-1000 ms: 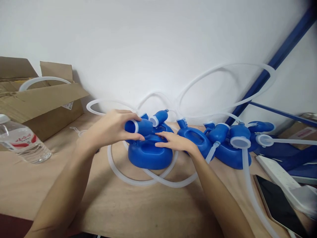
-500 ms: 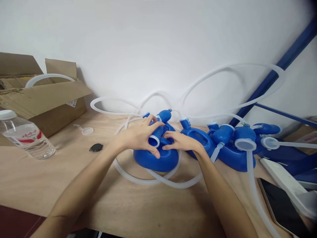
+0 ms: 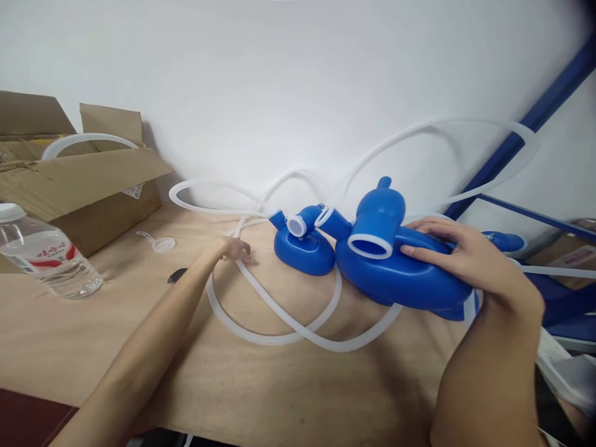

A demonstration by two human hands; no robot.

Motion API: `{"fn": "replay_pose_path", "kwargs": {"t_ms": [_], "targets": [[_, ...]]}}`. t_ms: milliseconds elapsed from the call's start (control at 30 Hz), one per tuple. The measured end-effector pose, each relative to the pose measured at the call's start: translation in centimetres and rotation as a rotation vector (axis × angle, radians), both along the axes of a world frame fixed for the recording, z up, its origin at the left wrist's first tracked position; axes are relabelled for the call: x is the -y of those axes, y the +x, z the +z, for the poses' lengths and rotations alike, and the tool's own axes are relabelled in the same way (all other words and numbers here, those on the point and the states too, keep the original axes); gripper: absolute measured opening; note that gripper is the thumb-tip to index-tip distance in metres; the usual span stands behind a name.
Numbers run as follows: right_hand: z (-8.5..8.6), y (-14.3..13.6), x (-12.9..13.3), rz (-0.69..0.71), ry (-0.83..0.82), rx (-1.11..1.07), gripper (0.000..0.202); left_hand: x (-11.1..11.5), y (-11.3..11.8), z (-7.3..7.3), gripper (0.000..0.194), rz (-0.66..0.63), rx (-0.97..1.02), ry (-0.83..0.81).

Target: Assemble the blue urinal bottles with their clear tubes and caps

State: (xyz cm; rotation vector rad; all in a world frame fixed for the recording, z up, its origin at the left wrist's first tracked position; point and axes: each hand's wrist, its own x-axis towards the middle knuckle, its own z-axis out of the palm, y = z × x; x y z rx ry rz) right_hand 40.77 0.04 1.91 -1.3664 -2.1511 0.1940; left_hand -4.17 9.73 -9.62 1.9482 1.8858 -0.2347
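Observation:
My right hand (image 3: 447, 248) is wrapped round the handle of a large blue plastic bottle (image 3: 400, 273), lifted in front of other blue bottles. Its wide round mouth with a white rim faces me, and a second spout points left. My left hand (image 3: 237, 249) rests at the clear tubing (image 3: 261, 285), fingers curled; whether it grips the tube is hard to make out. Between my hands another blue bottle (image 3: 305, 251) stands on the wooden table (image 3: 279, 385), a white cap on its neck. The tubing loops in front of it.
At the left stand an open cardboard box (image 3: 112, 211) and a water bottle (image 3: 51, 254). A clear ring cap (image 3: 162, 244) and a black round object (image 3: 177, 275) lie near them. More tubing (image 3: 442, 121) arcs against the wall, beside a blue metal frame (image 3: 505, 146).
Both hands have left the middle bottle. My left hand has moved left to the tubing. My right hand has moved right and holds a blue bottle, raised before the others.

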Motion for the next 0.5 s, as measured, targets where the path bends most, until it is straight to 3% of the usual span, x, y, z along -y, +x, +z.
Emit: {"fn": "replay_pose_path", "kwargs": {"t_ms": [100,200,400,500], "targets": [[0.0,2.1,0.6,-0.091,-0.022,-0.008,0.044,-1.2,0.2,-2.7,0.053,0.048,-0.009,-0.006],[-0.1,4.0,1.0,-0.169,-0.068,0.026,0.047,-2.0,-1.9,-3.5,0.042,0.08,-0.001,0.055],[0.0,5.7,1.7,-0.301,-0.108,-0.017,0.054,-1.3,-10.4,-1.6,0.041,0.107,0.033,0.238],[0.1,5.5,1.9,-0.321,-0.128,-0.052,0.056,-0.3,-13.0,-0.6,0.041,0.099,0.114,0.392]]}}
